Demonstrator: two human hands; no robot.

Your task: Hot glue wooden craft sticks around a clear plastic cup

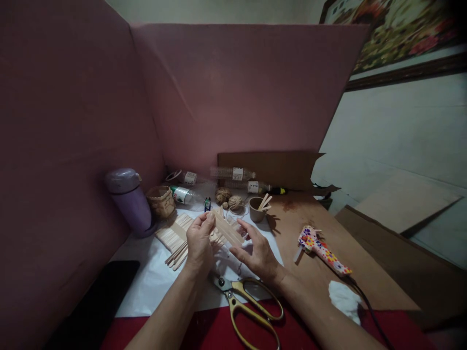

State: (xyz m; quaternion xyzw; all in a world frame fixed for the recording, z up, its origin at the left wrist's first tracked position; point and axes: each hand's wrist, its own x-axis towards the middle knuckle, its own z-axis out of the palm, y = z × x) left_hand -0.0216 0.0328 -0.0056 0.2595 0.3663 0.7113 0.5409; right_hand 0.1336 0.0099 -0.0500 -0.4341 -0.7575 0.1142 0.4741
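Note:
My left hand point(201, 238) is closed, with its thumb and fingers pinching the upper left end of a small flat panel of craft sticks point(229, 229). The sticks lie side by side in the panel, which is tilted above the white sheet. Beside its lower right end is my right hand point(257, 248), thumb and forefinger apart; whether a fingertip touches the panel I cannot tell. Below my hands lie scissors point(251, 311) with yellow handles. A banded bundle of craft sticks point(173, 233) and several loose sticks point(178, 255) lie left of my left hand.
A purple tumbler point(131, 204) and a woven basket point(161, 201) stand at left. Behind are plastic bottles point(184, 195), twine balls point(236, 203) and a brown cup point(257, 211) holding sticks. At right, a flower-patterned glue gun point(323, 250) with its cord lies on cardboard point(292, 228), near a white cloth point(345, 299).

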